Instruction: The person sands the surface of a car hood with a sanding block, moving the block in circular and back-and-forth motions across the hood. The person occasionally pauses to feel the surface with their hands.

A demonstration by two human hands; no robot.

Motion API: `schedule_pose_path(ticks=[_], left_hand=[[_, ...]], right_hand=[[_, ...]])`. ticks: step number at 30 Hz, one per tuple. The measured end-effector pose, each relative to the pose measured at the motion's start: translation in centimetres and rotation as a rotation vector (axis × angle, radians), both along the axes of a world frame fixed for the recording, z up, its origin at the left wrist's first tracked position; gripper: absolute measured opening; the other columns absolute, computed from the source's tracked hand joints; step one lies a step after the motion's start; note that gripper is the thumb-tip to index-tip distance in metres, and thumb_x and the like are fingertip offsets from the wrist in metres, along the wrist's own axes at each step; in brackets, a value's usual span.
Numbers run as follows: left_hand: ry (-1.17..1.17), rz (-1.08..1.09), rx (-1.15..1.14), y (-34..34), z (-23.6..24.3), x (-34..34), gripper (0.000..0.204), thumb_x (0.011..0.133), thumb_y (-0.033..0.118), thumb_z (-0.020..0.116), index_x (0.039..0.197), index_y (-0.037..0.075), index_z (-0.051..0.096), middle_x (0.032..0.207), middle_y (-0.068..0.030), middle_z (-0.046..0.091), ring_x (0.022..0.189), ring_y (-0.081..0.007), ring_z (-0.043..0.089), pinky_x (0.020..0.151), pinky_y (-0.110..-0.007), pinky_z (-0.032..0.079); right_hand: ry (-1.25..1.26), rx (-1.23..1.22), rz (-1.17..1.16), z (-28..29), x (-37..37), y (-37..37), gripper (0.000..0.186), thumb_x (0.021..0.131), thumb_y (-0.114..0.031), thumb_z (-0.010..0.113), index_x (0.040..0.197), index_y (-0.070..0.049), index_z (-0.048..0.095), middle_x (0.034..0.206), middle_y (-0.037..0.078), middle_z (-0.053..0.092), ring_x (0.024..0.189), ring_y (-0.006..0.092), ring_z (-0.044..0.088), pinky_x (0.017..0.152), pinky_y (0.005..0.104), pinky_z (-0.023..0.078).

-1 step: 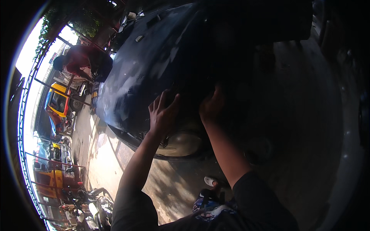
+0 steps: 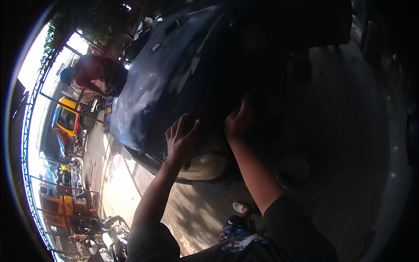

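Note:
A dark blue car body panel (image 2: pixel 152 83) with dull pale patches fills the upper middle, curving down to a cloudy, yellowish headlight (image 2: pixel 204 167). Just above that lamp, my left hand (image 2: pixel 180 139) rests against the panel's front corner. Its fingers are apart and slightly bent, with the thumb off to the side; the dark area between them shows no object I can make out. Farther right, my right hand (image 2: pixel 238 122) is at the shaded part of the car, thumb raised. Deep shadow hides its other fingers and whatever they touch.
A small pale block (image 2: pixel 156 47) lies on the panel. Beyond the car's left side a person in a red top (image 2: pixel 89 74) bends forward. Yellow vehicles (image 2: pixel 67 115) and motorcycles (image 2: pixel 107 240) stand at the left. Sunlit concrete (image 2: pixel 118 174) lies beside the car.
My left hand has shifted slightly nearer to me, toward the headlight. My right hand stays at almost the same place.

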State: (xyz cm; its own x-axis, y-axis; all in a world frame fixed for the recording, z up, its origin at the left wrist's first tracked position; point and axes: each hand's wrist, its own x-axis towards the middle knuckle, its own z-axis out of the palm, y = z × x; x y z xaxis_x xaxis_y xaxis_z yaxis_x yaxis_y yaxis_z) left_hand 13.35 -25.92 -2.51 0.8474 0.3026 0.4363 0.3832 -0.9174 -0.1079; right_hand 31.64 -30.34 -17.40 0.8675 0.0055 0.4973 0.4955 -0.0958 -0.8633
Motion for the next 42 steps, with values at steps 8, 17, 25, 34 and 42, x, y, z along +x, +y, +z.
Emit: schedule_pose_path(ticks=[8, 17, 25, 34, 42], left_hand=[[0.064, 0.005, -0.079, 3.4, 1.0, 4.8, 0.066, 0.091, 0.024, 0.078, 0.156, 0.032, 0.065, 0.166, -0.0196, 0.049, 0.150, -0.0394, 0.050, 0.118, -0.056, 0.039], [0.220, -0.065, -0.074, -0.8, 6.4, 3.4, 0.063, 0.096, 0.028, 0.076, 0.157, 0.036, 0.063, 0.167, -0.0158, 0.048, 0.151, -0.0376, 0.048, 0.120, -0.058, 0.037], [0.008, -0.011, -0.071, 6.7, -2.9, 5.9, 0.056, 0.100, 0.034, 0.071, 0.155, 0.034, 0.063, 0.162, -0.0166, 0.051, 0.151, -0.0353, 0.049, 0.119, -0.057, 0.038], [-0.035, -0.063, -0.247, -0.5, -2.0, -7.9, 0.061, 0.095, 0.025, 0.075, 0.155, 0.029, 0.065, 0.166, -0.0169, 0.052, 0.151, -0.0340, 0.050, 0.117, -0.052, 0.041], [-0.464, -0.387, -1.104, 2.5, -5.1, -13.1, 0.056, 0.095, 0.000, 0.071, 0.151, 0.001, 0.064, 0.148, -0.0230, 0.069, 0.134, -0.0432, 0.068, 0.111, -0.042, 0.057]], right_hand=[[-0.038, -0.037, -0.053, 2.5, 0.3, -0.8, 0.035, 0.104, -0.001, 0.057, 0.138, 0.001, 0.065, 0.137, 0.023, 0.070, 0.128, 0.0444, 0.066, 0.110, 0.0537, 0.052], [0.004, -0.117, -0.048, 1.1, 0.2, 0.2, 0.035, 0.105, -0.007, 0.058, 0.139, -0.005, 0.065, 0.140, 0.019, 0.069, 0.128, 0.0440, 0.066, 0.111, 0.0555, 0.051], [-0.048, -0.143, -0.029, 3.4, -2.4, -2.3, 0.032, 0.108, -0.009, 0.059, 0.139, -0.005, 0.066, 0.138, 0.022, 0.068, 0.132, 0.0434, 0.062, 0.108, 0.0521, 0.051], [0.158, -0.048, 0.304, 8.3, -18.3, -4.9, 0.049, 0.107, -0.029, 0.070, 0.146, -0.002, 0.060, 0.151, 0.031, 0.045, 0.132, 0.0468, 0.055, 0.116, 0.0529, 0.045], [-0.061, -0.495, 0.148, 9.6, -18.6, -3.3, 0.077, 0.097, -0.053, 0.082, 0.148, 0.001, 0.063, 0.162, 0.037, 0.041, 0.149, 0.0533, 0.044, 0.120, 0.0581, 0.043]])
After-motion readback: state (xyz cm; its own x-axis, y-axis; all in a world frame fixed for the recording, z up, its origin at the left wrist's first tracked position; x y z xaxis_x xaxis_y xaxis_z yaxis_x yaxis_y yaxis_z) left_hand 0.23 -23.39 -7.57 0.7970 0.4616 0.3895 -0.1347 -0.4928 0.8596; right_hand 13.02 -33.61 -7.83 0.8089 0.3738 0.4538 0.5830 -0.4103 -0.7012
